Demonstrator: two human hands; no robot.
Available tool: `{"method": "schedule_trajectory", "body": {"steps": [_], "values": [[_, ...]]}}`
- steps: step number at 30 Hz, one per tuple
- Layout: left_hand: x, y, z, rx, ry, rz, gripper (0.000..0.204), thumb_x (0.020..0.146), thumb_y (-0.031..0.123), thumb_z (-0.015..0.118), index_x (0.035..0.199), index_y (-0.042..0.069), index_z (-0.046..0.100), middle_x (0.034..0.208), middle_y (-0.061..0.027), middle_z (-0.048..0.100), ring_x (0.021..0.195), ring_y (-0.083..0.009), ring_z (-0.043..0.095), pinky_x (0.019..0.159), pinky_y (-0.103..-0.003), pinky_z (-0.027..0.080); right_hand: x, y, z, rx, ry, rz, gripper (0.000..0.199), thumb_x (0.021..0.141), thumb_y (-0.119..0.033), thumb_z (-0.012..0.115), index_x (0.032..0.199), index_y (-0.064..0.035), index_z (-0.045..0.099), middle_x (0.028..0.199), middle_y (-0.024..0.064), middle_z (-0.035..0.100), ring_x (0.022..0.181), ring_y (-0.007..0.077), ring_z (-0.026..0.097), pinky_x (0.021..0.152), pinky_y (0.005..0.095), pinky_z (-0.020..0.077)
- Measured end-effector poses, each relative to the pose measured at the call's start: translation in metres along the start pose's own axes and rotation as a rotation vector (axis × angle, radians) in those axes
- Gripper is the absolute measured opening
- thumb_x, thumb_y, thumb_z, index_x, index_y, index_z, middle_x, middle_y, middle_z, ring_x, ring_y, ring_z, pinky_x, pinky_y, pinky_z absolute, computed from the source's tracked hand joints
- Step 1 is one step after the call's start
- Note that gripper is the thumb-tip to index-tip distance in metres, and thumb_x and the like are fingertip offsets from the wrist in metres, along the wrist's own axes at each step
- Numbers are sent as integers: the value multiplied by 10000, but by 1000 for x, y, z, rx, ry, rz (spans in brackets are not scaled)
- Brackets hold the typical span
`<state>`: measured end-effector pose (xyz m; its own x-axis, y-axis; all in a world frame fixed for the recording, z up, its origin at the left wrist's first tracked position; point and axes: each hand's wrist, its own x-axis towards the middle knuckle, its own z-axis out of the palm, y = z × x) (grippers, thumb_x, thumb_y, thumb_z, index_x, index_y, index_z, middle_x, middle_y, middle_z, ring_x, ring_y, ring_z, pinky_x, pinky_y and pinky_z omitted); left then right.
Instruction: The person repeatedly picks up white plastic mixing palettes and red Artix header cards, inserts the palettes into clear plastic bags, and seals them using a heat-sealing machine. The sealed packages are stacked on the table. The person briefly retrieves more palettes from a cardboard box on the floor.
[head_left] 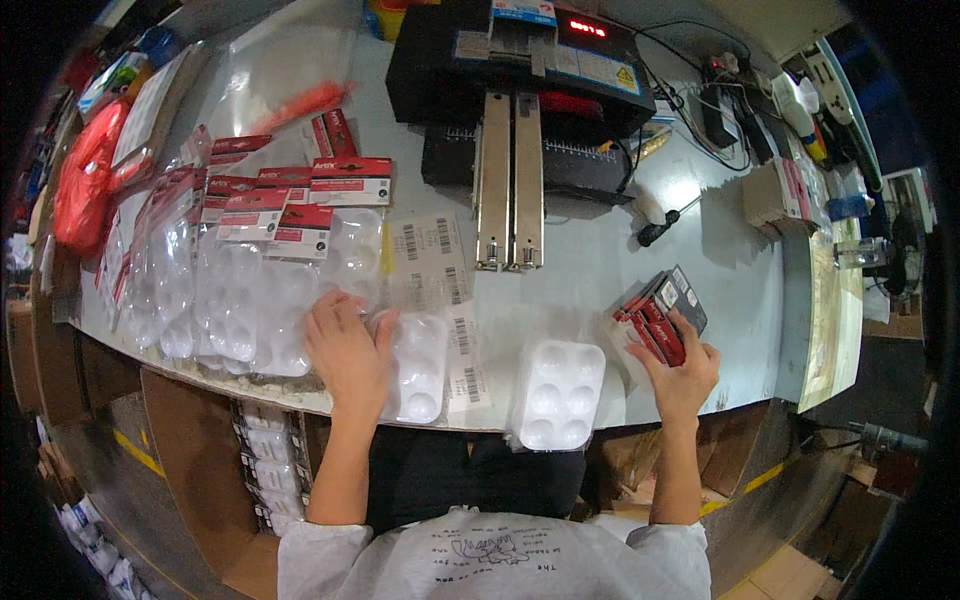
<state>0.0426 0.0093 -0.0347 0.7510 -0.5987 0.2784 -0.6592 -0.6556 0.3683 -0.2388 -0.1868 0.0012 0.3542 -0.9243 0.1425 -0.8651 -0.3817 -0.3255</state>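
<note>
Head view: fisheye, looking steeply down from above wearer's shirt [390, 565]; worktop [595, 265] mid-picture, left hand [347, 348] and right hand [683, 372] near, straight edges bowing toward dark rim.

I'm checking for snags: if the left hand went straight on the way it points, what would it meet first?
The left hand would probably meet a white plastic palette in a clear bag, just ahead; depth is unclear, contact already possible.
</note>
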Motion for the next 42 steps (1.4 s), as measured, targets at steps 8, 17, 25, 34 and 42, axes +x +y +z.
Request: {"method": "schedule_trajectory", "body": {"steps": [8,17,25,34,42], "values": [[-5,25,-43,-1081,-303,-521,101,842,59,623,859,-5,545,1010,-129,622,863,-169,582,765,-283,465,19,-80,-57,922,-246,-127,499,663,-151,803,1077,19,583,879,70,664,761,108,610,686,248,501],[-15,52,-64,-1106,-629,-361,158,903,112,569,936,-34,617,811,-55,687,736,-37,564,669,-187,448,30,-143,-20,697,-800,-285,286,726,-202,778,824,12,615,618,25,569,559,50,452,509,220,397],[-14,57,-59,-1040,-621,-277,161,891,151,598,896,-4,641,619,11,589,557,-20,429,491,-207,359,32,-141,-22,643,-797,-322,290,712,-210,785,796,12,618,594,37,548,535,63,423,498,231,389],[-15,61,-51,-1004,-381,-348,210,902,159,586,808,-24,627,599,46,521,551,-26,387,479,-203,321,33,-112,-21,673,-750,-202,229,752,-183,739,826,14,650,658,34,619,560,62,505,501,219,384],[-26,50,-27,-993,-377,-390,287,945,193,505,776,-32,563,607,16,471,608,-47,379,522,-220,322,9,-89,3,1036,-1066,255,202,886,-153,581,860,38,642,716,57,646,608,91,598,542,197,441]]}}
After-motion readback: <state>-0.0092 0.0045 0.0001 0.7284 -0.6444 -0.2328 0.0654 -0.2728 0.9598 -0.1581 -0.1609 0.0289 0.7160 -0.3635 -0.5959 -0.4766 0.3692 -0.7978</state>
